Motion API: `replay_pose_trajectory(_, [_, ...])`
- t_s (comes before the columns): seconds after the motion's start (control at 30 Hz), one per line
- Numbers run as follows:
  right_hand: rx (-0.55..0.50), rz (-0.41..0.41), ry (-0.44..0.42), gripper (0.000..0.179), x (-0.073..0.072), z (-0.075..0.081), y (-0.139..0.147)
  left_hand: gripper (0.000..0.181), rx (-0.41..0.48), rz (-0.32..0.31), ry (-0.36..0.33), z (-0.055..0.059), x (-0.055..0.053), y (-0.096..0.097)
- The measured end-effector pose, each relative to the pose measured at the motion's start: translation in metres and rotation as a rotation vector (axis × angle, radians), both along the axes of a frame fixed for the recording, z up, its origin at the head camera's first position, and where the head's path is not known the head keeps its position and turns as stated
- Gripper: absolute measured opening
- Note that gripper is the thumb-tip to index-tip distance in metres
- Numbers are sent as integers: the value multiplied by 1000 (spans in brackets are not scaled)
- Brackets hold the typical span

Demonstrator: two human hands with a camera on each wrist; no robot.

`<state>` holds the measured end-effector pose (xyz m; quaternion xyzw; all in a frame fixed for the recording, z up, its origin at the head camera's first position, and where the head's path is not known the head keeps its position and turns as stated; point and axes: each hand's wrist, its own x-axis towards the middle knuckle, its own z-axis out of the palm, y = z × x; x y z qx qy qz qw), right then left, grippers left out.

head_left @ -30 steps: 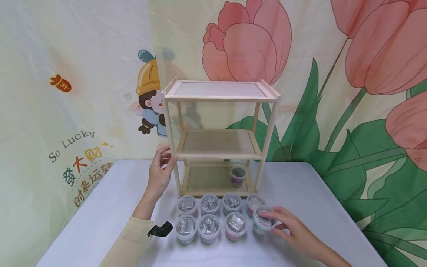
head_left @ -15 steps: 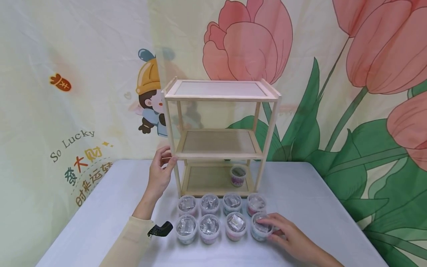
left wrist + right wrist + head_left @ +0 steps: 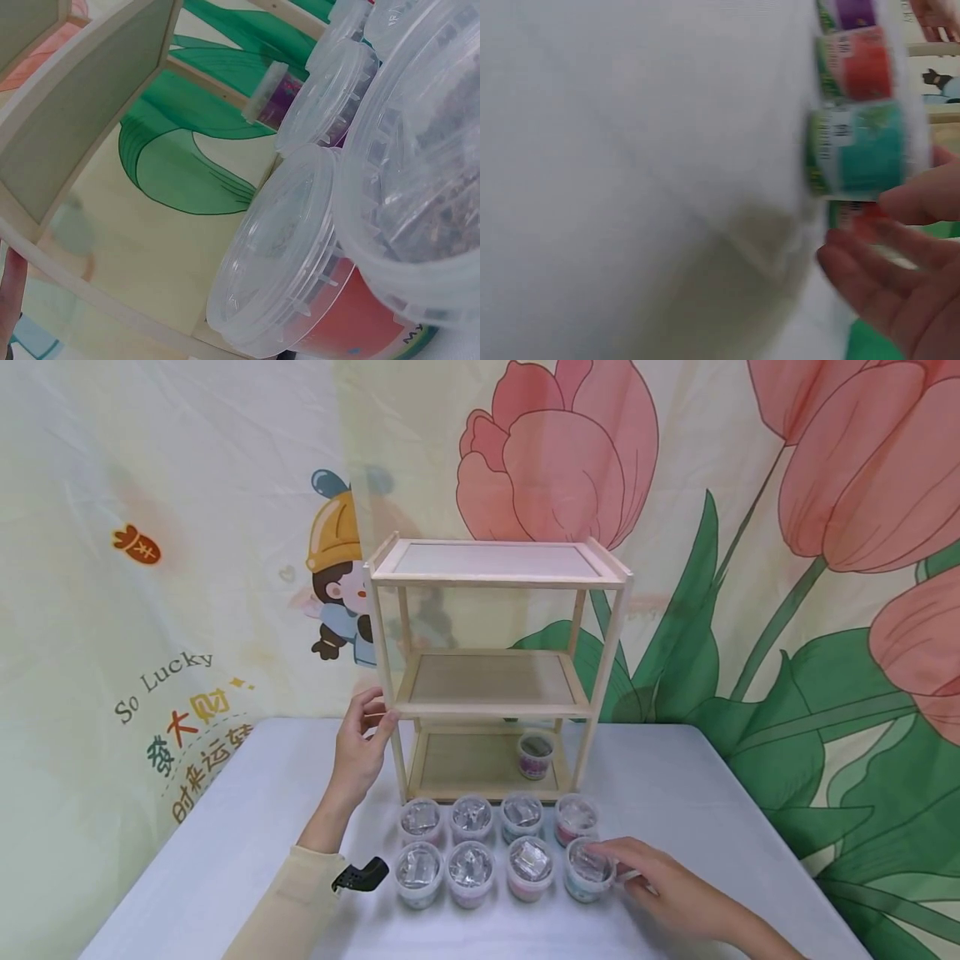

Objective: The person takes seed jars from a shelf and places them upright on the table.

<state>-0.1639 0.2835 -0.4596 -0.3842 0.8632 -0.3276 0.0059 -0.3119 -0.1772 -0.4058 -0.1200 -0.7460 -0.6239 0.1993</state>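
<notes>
My left hand grips the left front post of a three-tier wooden shelf, thumb at the front, level with the middle tier. At the right end of the front row, my right hand is beside a clear-lidded tub with a teal label, fingertips right at its rim and fingers loosely extended. In the right wrist view that teal tub stands on the cloth by the thumb. Several similar tubs form two rows before the shelf. A tub with a purple label sits on the bottom tier's right side.
White cloth covers the table. A printed curtain with tulips hangs right behind the shelf. The back row of tubs, with a red-labelled tub at its right end, stands close to the shelf's front edge.
My right hand has set the teal tub down at the right end of the front row, then loosened its fingers and drawn slightly right. The left hand stays on the post.
</notes>
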Motion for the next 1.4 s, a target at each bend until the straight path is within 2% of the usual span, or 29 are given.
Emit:
replay_pose_trajectory(0.13, [19, -50, -38, 65, 0, 26, 2, 46, -3, -5, 2, 2, 2, 1])
replay_pose_trajectory(0.27, [13, -95, -19, 53, -6, 49, -4, 46, -7, -2, 4, 3, 2, 1])
replay_pose_trajectory(0.4, [-9, -127, -21, 54, -19, 65, -16, 46, -6, -1, 5, 1, 0, 1])
replay_pose_trajectory(0.53, [-26, -137, -29, 57, -37, 73, -30, 46, -7, 1, 1, -1, -1, 0])
replay_pose_trajectory(0.77, [-36, -155, -32, 60, -73, 78, -55, 47, -13, -6, -5, -2, -1, -1])
replay_pose_trajectory(0.97, [-2, -204, -27, 61, -94, 77, -80, 47, -15, -2, -5, -2, -1, -1])
replay_pose_trajectory(1.2, [40, -268, -7, 69, -118, 67, -102, 46, -2, -2, -5, 0, 0, -1])
replay_pose_trajectory(1.4, [91, -327, -42, 73, -137, 52, -107, 45, 15, -9, -14, 0, 0, 0])
